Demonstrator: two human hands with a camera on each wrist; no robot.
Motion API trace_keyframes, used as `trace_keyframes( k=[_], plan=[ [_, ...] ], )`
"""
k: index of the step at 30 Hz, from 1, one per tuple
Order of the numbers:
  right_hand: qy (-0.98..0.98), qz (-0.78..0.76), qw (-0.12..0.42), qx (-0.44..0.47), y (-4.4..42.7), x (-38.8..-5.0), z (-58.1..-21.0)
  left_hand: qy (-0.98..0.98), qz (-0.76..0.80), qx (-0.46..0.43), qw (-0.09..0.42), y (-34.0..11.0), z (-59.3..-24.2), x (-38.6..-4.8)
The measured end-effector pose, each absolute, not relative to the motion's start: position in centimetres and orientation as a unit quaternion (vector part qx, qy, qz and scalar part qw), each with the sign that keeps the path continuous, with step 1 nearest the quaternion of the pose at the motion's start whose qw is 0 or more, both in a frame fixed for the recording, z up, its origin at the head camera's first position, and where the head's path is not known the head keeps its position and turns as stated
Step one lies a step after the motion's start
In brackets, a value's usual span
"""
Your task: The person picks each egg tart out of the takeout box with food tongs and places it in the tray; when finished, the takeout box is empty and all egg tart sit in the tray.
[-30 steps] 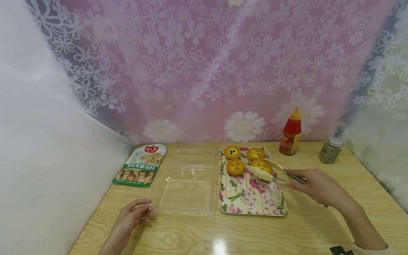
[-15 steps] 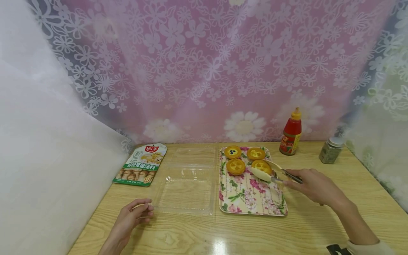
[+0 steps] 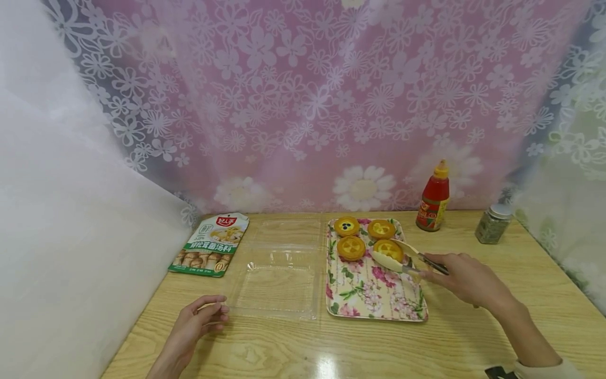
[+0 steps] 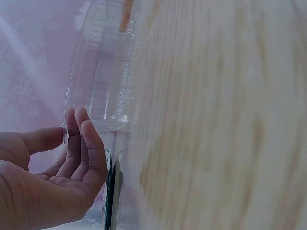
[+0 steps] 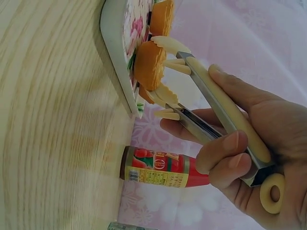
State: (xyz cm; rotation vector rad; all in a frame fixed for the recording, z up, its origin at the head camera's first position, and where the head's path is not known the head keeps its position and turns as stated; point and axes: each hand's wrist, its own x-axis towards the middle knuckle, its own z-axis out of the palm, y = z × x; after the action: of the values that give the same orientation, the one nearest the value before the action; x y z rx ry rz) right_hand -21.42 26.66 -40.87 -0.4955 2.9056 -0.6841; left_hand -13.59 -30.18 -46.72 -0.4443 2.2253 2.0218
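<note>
My right hand (image 3: 473, 279) grips a pair of food tongs (image 5: 211, 93) with metal arms and cream tips. The tips stand on either side of the front right egg tart (image 3: 389, 250), which sits on a floral tray (image 3: 374, 295). Three other tarts (image 3: 351, 248) lie beside it, one topped with dark berries. At the left, my left hand (image 3: 196, 321) pinches the near left corner of a clear plastic clamshell box (image 3: 279, 313) between thumb and fingers. The box lies opened flat, its lid (image 3: 286, 231) toward the back.
A green and white food pouch (image 3: 208, 246) lies left of the box. A red sauce bottle (image 3: 433, 202) with a yellow cap stands behind the tray at the right, next to a small jar (image 3: 493, 225) of dried herbs. A floral curtain (image 3: 303, 105) hangs behind the table.
My right hand has shifted slightly left, and the tongs' arms have drawn a little closer about the front right tart. The left hand and the box have stayed in place.
</note>
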Motion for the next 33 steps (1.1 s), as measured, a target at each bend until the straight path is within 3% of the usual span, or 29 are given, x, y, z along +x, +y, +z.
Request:
trace_keyframes(
  k=[20,33],
  plan=[
    [0.962,-0.229,0.05,-0.138,27.1,-20.2,-40.3,0.732,0.664,-0.142,0.054,-30.2,-46.6,-13.5],
    [0.963,-0.24,0.003,-0.119,28.1,-18.9,-40.1,0.732,0.664,-0.142,0.053,-30.2,-46.7,-13.6]
  ],
)
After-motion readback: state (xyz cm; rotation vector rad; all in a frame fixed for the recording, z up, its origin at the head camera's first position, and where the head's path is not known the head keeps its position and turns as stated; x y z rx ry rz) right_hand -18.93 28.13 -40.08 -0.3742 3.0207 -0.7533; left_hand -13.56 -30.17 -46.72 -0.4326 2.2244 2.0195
